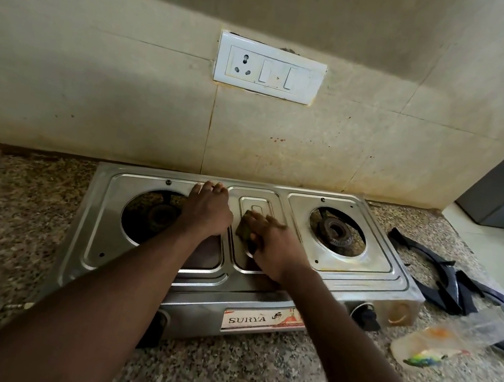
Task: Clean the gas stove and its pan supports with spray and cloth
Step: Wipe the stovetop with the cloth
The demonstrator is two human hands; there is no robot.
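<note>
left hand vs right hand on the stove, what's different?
The left hand lies flat, fingers straight, on the stove by the left burner; the right hand curls round a greenish cloth. The left hand holds nothing; the right hand presses the cloth onto the centre panel. Both rest on the stove top.

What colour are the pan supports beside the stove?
Black; the pan supports show best in the head view.

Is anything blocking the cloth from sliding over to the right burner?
Nothing visible does. Only bare stove top lies between the cloth in the right hand and the right burner; the pan supports lie off on the counter.
</note>
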